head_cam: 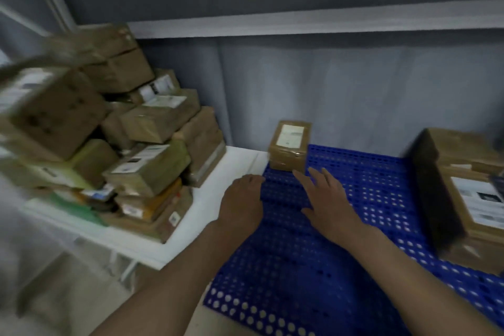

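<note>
Sorting these parcels looks, to my eye, barely begun: the big heap of cardboard parcels [109, 144] sits untidily on the white bench [234, 155] to my left, two larger boxes [469, 199] stand at the right edge of the blue perforated mat [354, 213], and only one small labelled parcel [289, 144] stands alone at the mat's far left corner, upright against the wall. My right hand [327, 202] lies flat and spread on the mat, grasping nothing, fingertips just beside the parcel's base. My left hand [241, 199] rests where mat meets bench; its fingers bend away from me, so I cannot tell whether they clasp anything. Behind the mat rises a grey panelled wall [354, 90] with a pale ledge [300, 22] above.
</note>
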A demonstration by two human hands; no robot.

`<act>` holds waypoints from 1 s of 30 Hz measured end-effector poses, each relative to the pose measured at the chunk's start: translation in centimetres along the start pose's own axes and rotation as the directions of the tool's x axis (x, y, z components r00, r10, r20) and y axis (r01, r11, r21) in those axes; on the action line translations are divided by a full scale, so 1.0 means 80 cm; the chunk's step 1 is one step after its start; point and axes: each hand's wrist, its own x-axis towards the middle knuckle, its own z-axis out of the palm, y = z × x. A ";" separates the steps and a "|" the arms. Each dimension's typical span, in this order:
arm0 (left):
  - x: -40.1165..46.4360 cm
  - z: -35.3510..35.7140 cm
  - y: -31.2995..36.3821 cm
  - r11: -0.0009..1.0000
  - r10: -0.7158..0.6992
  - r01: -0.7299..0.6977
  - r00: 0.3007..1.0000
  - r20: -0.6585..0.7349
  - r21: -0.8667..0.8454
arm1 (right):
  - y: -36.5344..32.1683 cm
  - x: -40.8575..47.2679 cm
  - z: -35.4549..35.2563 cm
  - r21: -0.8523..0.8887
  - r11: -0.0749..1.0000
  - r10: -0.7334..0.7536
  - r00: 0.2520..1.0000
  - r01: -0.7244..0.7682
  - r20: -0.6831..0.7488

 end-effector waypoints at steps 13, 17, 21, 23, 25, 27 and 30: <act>-0.091 -0.162 -0.193 0.955 -0.269 0.290 0.936 -0.228 0.063 | -0.253 0.066 -0.016 -0.009 0.936 -0.351 0.935 0.351 -0.049; -0.123 -0.208 -0.263 0.932 -0.347 0.361 0.898 -0.271 0.003 | -0.333 0.081 -0.014 0.002 0.899 -0.436 0.897 0.438 -0.076; -0.136 -0.245 -0.340 0.882 -0.466 0.463 0.834 -0.297 -0.082 | -0.407 0.099 -0.004 0.000 0.886 -0.463 0.885 0.464 -0.057; -0.135 -0.262 -0.379 0.860 -0.509 0.492 0.802 -0.312 -0.137 | -0.442 0.112 0.000 -0.018 0.883 -0.469 0.879 0.470 -0.084; -0.131 -0.276 -0.412 0.833 -0.553 0.520 0.773 -0.311 -0.190 | -0.476 0.125 -0.001 -0.007 0.883 -0.468 0.876 0.470 -0.119; -0.123 -0.287 -0.444 0.809 -0.587 0.538 0.752 -0.300 -0.237 | -0.508 0.137 -0.005 0.035 0.888 -0.451 0.882 0.459 -0.137; -0.107 -0.295 -0.484 0.804 -0.590 0.512 0.750 -0.300 -0.302 | -0.550 0.157 -0.009 0.025 0.903 -0.419 0.893 0.428 -0.163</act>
